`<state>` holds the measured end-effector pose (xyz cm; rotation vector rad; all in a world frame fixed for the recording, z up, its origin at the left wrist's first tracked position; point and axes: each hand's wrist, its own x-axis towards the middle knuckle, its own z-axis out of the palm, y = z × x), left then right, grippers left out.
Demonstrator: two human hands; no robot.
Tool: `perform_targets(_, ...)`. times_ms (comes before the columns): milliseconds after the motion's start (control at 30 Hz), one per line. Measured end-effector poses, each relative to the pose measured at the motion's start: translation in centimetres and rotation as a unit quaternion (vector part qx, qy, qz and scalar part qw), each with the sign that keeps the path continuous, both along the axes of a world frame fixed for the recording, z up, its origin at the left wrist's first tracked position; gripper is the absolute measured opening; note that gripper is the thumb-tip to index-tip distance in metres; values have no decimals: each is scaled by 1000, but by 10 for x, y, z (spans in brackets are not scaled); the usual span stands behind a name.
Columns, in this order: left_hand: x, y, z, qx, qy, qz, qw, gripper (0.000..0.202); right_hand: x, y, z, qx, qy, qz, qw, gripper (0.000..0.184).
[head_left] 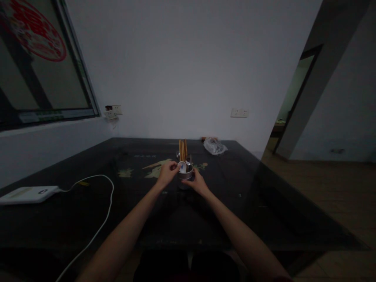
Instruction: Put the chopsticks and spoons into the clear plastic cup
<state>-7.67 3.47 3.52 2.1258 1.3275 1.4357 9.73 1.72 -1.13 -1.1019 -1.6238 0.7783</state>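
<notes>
A metal holder stands on the dark table, with wooden chopsticks rising from it. Shiny metal utensils, probably spoons, show beside the chopsticks. At the holder's mouth, a white spoon with a blue mark is pinched between the fingers of my left hand. My right hand is closed around the holder's right side, thumb across its front. How deep the white spoon's lower part reaches into the holder is hidden.
The black table has a printed floral design. A white device with a white cable lies at the left. A crumpled clear plastic bag sits near the back edge, by the wall.
</notes>
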Motion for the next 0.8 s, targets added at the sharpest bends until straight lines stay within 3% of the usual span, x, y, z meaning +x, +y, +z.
perform_targets(533,1,0,-3,-39,-39,-15,998,20,-1,-3,3,8,1,10,1000,73)
perform_targets(800,1,1,0,-51,-146,-39,987,20,-1,-5,4,3,3,12,1000,77)
